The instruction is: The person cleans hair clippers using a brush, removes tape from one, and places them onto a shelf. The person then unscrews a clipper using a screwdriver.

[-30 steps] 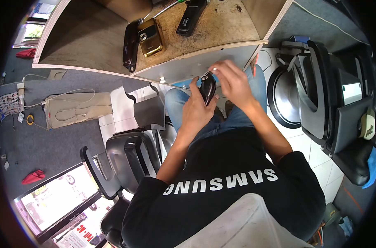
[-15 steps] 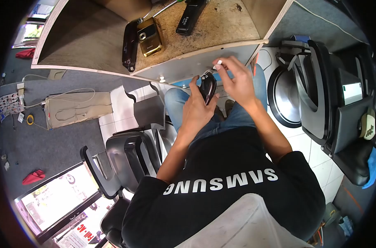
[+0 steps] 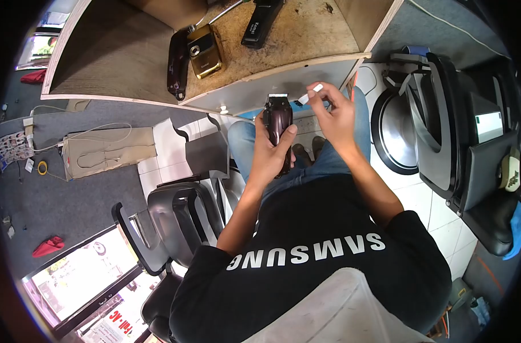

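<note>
My left hand (image 3: 267, 150) is wrapped round a dark maroon hair clipper (image 3: 279, 119), its metal blade pointing away from me toward the cabinet. Between the thumb and fingers of my right hand (image 3: 336, 117) is a small white cleaning brush (image 3: 310, 96) with dark bristles. The bristles lie to the right of the clipper blade, apart from it. Both hands are above my lap, just in front of the wooden cabinet's edge.
On the wooden shelf (image 3: 306, 40) lie a gold shaver (image 3: 205, 52), a dark clipper (image 3: 178, 66) and a black trimmer (image 3: 261, 26). Barber chairs stand at left (image 3: 183, 208) and right (image 3: 438, 123). A flattened cardboard piece (image 3: 109, 151) lies at left.
The clipper has turned more upright in my left hand, showing its body and blade. My right hand has moved slightly right and down, with the brush now away from the blade.
</note>
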`<state>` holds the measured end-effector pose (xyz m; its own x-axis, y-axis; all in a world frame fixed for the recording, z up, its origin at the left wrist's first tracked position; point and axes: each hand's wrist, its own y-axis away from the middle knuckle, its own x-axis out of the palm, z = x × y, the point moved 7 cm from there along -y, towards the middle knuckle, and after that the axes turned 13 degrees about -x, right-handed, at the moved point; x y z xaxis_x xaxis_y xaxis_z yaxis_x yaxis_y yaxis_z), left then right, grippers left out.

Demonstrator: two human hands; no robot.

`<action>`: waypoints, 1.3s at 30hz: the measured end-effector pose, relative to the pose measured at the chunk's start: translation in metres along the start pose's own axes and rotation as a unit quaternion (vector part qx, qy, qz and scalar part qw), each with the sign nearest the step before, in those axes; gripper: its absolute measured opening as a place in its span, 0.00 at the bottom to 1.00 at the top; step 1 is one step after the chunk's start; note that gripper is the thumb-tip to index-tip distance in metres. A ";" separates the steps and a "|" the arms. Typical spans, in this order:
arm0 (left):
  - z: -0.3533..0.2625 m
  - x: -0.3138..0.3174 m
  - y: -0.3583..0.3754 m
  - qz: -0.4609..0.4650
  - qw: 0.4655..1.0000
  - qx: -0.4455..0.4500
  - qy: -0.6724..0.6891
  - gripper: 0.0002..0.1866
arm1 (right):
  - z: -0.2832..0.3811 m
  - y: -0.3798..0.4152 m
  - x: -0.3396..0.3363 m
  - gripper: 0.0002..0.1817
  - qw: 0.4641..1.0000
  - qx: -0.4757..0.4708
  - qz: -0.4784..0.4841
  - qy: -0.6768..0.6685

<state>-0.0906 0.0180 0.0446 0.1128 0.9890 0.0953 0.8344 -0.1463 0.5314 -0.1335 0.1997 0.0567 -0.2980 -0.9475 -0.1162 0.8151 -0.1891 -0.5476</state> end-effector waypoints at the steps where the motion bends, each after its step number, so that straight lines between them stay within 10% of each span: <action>1: -0.003 0.001 0.001 -0.002 1.000 0.013 -0.016 0.36 | 0.006 0.003 0.001 0.07 0.999 -0.007 -0.021 -0.038; 9: 0.008 0.007 0.007 0.034 0.999 -0.017 0.007 0.37 | 0.024 -0.008 -0.004 0.06 0.999 -0.022 -0.021 0.018; 12: 0.007 0.008 0.008 0.041 0.999 -0.015 0.015 0.34 | 0.071 -0.009 0.009 0.06 0.980 -0.188 0.062 0.000; 16: 0.000 0.010 0.008 0.046 0.998 0.009 0.029 0.34 | 0.034 -0.020 -0.004 0.07 0.998 -0.041 -0.020 0.044; 21: -0.003 0.014 0.010 0.114 0.982 -0.025 0.149 0.37 | 0.055 -0.010 0.008 0.07 0.984 -0.179 0.006 0.012; 24: 0.001 0.014 0.009 0.151 0.953 -0.064 0.254 0.40 | 0.031 -0.005 -0.001 0.06 0.998 -0.048 -0.033 0.001; 31: -0.004 0.021 0.009 0.174 0.928 -0.072 0.322 0.42 | 0.051 -0.003 0.008 0.09 0.975 -0.208 0.032 0.070; 39: -0.003 0.013 0.004 0.194 0.927 -0.049 0.317 0.36 | 0.056 -0.007 -0.003 0.10 0.989 -0.142 0.019 0.046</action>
<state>-0.0879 0.0299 0.0504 0.0285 0.6558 0.7544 0.7404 -0.5209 0.4248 -0.1106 0.1890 0.1072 -0.3242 -0.9224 -0.2101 0.6577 -0.0601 -0.7509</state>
